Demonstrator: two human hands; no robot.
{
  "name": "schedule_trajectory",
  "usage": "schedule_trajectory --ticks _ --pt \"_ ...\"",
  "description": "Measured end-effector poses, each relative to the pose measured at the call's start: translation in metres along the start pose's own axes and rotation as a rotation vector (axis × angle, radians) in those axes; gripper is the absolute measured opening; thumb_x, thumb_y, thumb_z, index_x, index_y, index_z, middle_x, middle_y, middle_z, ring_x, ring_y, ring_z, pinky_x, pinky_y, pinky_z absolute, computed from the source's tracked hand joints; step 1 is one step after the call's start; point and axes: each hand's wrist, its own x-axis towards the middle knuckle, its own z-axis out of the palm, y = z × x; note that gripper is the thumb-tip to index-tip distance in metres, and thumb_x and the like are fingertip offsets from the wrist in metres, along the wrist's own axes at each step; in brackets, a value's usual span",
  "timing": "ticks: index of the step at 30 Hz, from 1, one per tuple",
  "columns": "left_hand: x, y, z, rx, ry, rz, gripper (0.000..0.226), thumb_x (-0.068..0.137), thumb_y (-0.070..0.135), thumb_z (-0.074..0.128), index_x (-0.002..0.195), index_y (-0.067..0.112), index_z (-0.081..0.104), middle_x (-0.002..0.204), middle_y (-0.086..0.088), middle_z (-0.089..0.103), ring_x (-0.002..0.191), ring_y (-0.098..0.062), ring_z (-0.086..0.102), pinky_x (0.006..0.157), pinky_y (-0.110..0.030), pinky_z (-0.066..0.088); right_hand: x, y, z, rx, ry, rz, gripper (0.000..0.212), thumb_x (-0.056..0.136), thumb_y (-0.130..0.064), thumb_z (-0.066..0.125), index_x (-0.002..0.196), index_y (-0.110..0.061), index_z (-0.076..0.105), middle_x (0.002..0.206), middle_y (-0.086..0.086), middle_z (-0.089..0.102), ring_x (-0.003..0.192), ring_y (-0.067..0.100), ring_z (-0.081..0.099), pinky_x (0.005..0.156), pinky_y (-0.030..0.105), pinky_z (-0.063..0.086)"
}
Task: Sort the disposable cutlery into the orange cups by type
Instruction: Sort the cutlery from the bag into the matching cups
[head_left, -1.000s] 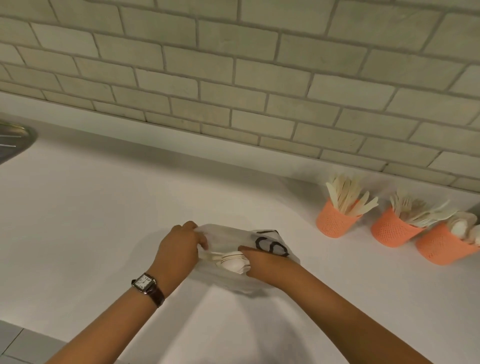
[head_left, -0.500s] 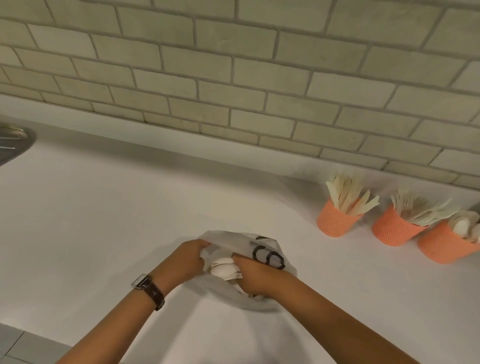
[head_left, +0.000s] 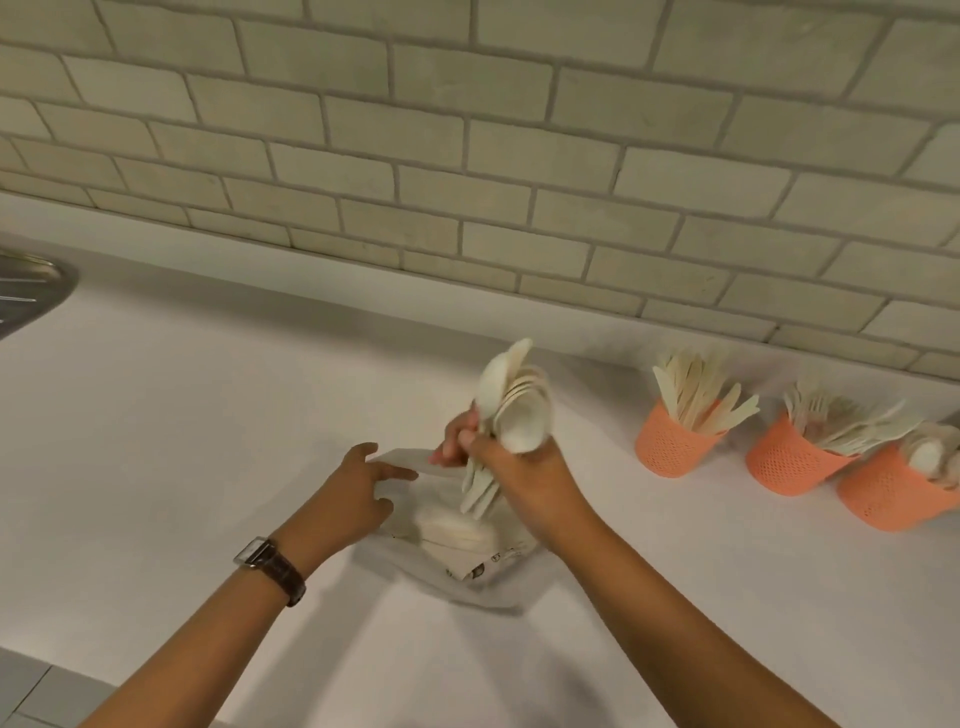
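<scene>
Gripping pale plastic spoons (head_left: 519, 415), the right hand (head_left: 522, 470) hovers; left hand (head_left: 353, 491) slack, empty. Next, likely: orange mesh cup (head_left: 883, 496) farthest rightward.

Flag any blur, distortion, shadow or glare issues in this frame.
Head view: the spoons in the right hand are softened by motion blur. The tile lines bow from the wide lens. Soft shadows fall on the counter below the bag. The light is warm and dim, with no glare. The rightmost cup is cropped by the frame edge.
</scene>
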Motion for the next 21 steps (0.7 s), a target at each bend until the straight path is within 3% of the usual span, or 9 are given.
schedule_trajectory --ticks 2,5,8,12,14,17,18,21 --pt "-0.001 0.007 0.000 -0.016 -0.001 0.036 0.033 0.086 0.012 0.057 0.098 0.043 0.062 0.152 -0.004 0.022 0.123 -0.021 0.046 0.090 -0.029 0.049 -0.001 -0.009 -0.011 0.254 0.074 0.002 0.016 0.083 -0.008 0.054 0.078 -0.022 0.061 0.075 0.006 0.065 0.074 0.025 0.066 0.072 0.034 0.056" --pt "-0.005 0.018 -0.003 0.032 0.010 0.028 0.016 0.087 0.028 0.061 0.083 0.044 0.062 0.154 -0.005 0.024 0.144 -0.021 0.015 0.116 -0.046 0.015 -0.012 -0.008 -0.034 0.518 0.243 0.085 0.007 0.085 -0.008 0.054 0.082 -0.013 0.055 0.076 0.011 0.062 0.055 0.018 0.055 0.051 0.027 0.047" --pt "-0.009 0.029 -0.007 0.175 0.067 0.056 0.020 0.086 0.035 0.061 0.072 0.049 0.056 0.154 -0.003 0.026 0.146 -0.019 0.009 0.114 -0.053 -0.001 -0.030 -0.005 -0.056 0.699 0.428 0.180 0.016 0.091 -0.006 0.046 0.078 -0.011 0.054 0.076 0.012 0.063 0.047 0.013 0.047 0.045 0.021 0.042" --pt "-0.013 0.056 -0.011 0.159 0.139 0.230 0.036 0.079 0.032 0.070 0.078 0.060 0.047 0.150 -0.002 0.034 0.143 -0.022 0.020 0.114 -0.056 0.006 -0.060 -0.006 -0.089 0.827 0.567 0.208 0.010 0.090 -0.008 0.049 0.082 -0.011 0.054 0.079 0.011 0.068 0.048 0.011 0.049 0.046 0.020 0.045" --pt "-0.014 0.075 -0.005 0.104 0.157 0.361 0.047 0.077 0.028 0.073 0.084 0.068 0.049 0.144 0.000 0.041 0.136 -0.024 0.032 0.113 -0.048 0.022 -0.076 -0.008 -0.103 0.798 0.584 0.235 0.009 0.091 -0.011 0.050 0.085 -0.012 0.057 0.084 0.009 0.072 0.055 0.013 0.058 0.051 0.023 0.051" --pt "-0.019 0.121 0.019 -0.070 0.153 0.488 0.036 0.080 0.020 0.070 0.087 0.054 0.058 0.126 0.016 0.050 0.119 -0.010 0.044 0.093 -0.010 0.031 -0.099 -0.010 -0.124 0.733 0.559 0.240 0.006 0.087 -0.013 0.052 0.088 -0.013 0.058 0.100 0.011 0.073 0.079 0.023 0.072 0.067 0.033 0.059" --pt "-0.021 0.140 0.030 -0.134 0.129 0.514 0.032 0.081 0.019 0.068 0.086 0.050 0.060 0.116 0.020 0.054 0.109 -0.003 0.049 0.084 -0.005 0.035 -0.105 -0.010 -0.131 0.736 0.547 0.223 0.007 0.084 -0.014 0.053 0.089 -0.012 0.057 0.106 0.013 0.072 0.089 0.027 0.071 0.073 0.037 0.060" --pt "-0.028 0.198 0.072 -0.271 0.027 0.566 0.022 0.084 0.018 0.066 0.082 0.041 0.067 0.091 0.018 0.063 0.083 -0.004 0.057 0.068 -0.007 0.042 -0.126 -0.014 -0.157 0.734 0.513 0.185 0.007 0.085 -0.014 0.052 0.089 -0.010 0.056 0.121 0.019 0.064 0.110 0.034 0.063 0.087 0.044 0.055"
